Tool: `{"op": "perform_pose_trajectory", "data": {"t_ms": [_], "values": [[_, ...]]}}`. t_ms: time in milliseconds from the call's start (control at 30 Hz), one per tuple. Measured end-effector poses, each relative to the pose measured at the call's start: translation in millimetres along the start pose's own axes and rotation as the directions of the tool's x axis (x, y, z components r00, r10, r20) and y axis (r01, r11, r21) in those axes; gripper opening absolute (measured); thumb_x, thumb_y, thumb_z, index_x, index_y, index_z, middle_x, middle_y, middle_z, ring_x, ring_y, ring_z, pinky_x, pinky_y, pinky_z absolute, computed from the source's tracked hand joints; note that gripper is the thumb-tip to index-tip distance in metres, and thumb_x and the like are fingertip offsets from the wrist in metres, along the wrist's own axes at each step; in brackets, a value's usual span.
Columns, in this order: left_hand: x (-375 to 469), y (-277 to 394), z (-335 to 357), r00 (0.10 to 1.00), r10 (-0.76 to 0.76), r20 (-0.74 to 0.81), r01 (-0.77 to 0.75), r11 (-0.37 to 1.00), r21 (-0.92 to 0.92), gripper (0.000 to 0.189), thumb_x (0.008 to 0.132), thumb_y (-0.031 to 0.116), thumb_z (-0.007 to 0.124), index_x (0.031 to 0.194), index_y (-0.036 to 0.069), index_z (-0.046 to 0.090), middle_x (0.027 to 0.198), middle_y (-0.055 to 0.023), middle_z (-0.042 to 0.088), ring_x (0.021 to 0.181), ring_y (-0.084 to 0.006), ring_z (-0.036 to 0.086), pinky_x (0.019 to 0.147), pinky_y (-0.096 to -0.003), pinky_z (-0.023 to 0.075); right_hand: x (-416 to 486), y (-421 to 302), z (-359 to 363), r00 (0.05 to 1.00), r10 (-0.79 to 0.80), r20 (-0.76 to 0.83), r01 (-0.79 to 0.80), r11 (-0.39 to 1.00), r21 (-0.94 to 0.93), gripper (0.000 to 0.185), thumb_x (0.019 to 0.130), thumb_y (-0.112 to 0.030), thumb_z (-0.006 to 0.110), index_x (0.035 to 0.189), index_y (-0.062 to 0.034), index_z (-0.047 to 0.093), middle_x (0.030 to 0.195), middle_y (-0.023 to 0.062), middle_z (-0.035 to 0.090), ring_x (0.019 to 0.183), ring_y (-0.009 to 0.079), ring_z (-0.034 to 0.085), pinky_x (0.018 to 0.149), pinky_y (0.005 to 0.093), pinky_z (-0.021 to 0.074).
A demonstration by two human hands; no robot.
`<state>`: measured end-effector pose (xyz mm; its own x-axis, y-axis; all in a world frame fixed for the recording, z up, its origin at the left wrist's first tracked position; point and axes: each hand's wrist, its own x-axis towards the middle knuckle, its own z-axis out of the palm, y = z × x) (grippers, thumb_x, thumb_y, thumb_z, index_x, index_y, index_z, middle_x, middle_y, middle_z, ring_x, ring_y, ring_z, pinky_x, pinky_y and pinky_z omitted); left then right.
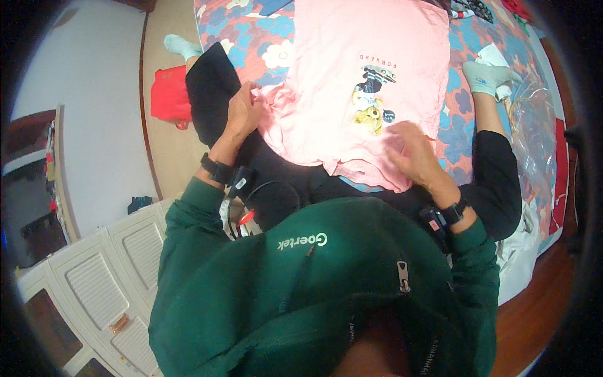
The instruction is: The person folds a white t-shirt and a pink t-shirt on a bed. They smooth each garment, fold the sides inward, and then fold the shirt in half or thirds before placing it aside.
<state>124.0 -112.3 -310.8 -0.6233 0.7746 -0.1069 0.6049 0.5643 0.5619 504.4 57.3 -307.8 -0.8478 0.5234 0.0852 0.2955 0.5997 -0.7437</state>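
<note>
A pink T-shirt [330, 56] lies spread on the flowered bed sheet between my legs, its bear print and lettering facing up. At the shirt's left edge, my left hand [244, 109] grips a bunched fold of the pink cloth. My right hand [414, 153] is over the lower right part of the shirt, near the bear print; it is blurred, and whether its fingers hold cloth cannot be told. The shirt's lower edge is rumpled close to my lap.
A red bag [169, 93] lies beside my left leg. Clear plastic packaging [534, 136] is at the right, beyond my right leg, with white cloth [516, 254] below it. Dark patterned clothing [473, 9] lies at the top right. White cabinet doors [96, 287] stand at lower left.
</note>
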Motion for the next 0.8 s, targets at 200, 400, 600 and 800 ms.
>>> {"op": "perform_pose_trajectory", "data": {"t_ms": [200, 400, 600, 800], "values": [[-16, -3, -7, 0.963, 0.152, -0.223, -0.190, 0.969, -0.159, 0.023, 0.083, 0.003, 0.058, 0.096, 0.004, 0.077, 0.104, -0.0151, 0.071, 0.090, -0.0219, 0.067, 0.078, -0.0300, 0.0505, 59, -39, 65, 0.850, -0.382, 0.362, 0.292, 0.915, 0.279, 0.065, 0.081, -0.032, 0.074, 0.133, -0.0004, 0.052, 0.125, 0.0233, 0.056, 0.115, 0.0376, 0.056, 0.099, 0.0429, 0.0461], [-36, -24, -16, 0.917, -0.391, 0.081, 0.298, 0.536, -0.790, 0.031, 0.084, -0.005, 0.054, 0.108, -0.001, 0.073, 0.111, -0.0085, 0.070, 0.094, -0.0132, 0.065, 0.074, -0.0228, 0.0489, 65, -62, 109, 0.652, -0.348, 0.674, 0.191, 0.935, 0.298, 0.081, 0.081, -0.037, 0.073, 0.145, 0.0012, 0.042, 0.134, 0.0262, 0.049, 0.122, 0.0412, 0.050, 0.104, 0.0434, 0.0424], [-36, 14, -10, 0.966, -0.224, 0.131, 0.180, 0.211, -0.961, 0.062, 0.080, -0.016, 0.044, 0.140, -0.001, 0.049, 0.126, -0.0145, 0.063, 0.107, -0.0233, 0.065, 0.090, -0.0322, 0.0539, 51, -60, 98, 0.627, -0.413, 0.661, 0.216, 0.907, 0.362, 0.081, 0.082, -0.036, 0.070, 0.146, 0.0029, 0.040, 0.149, 0.0282, 0.039, 0.131, 0.0441, 0.044, 0.112, 0.0444, 0.0368], [-41, 73, 26, 0.765, 0.557, 0.322, -0.406, 0.806, -0.430, 0.052, 0.081, -0.005, 0.054, 0.131, 0.003, 0.057, 0.117, -0.0130, 0.067, 0.101, -0.0276, 0.065, 0.087, -0.0383, 0.0526, 48, -70, 86, 0.550, -0.421, 0.722, 0.218, 0.906, 0.363, 0.080, 0.087, -0.035, 0.067, 0.148, 0.0036, 0.035, 0.154, 0.0266, 0.034, 0.131, 0.0389, 0.048, 0.112, 0.0432, 0.0380]]}}
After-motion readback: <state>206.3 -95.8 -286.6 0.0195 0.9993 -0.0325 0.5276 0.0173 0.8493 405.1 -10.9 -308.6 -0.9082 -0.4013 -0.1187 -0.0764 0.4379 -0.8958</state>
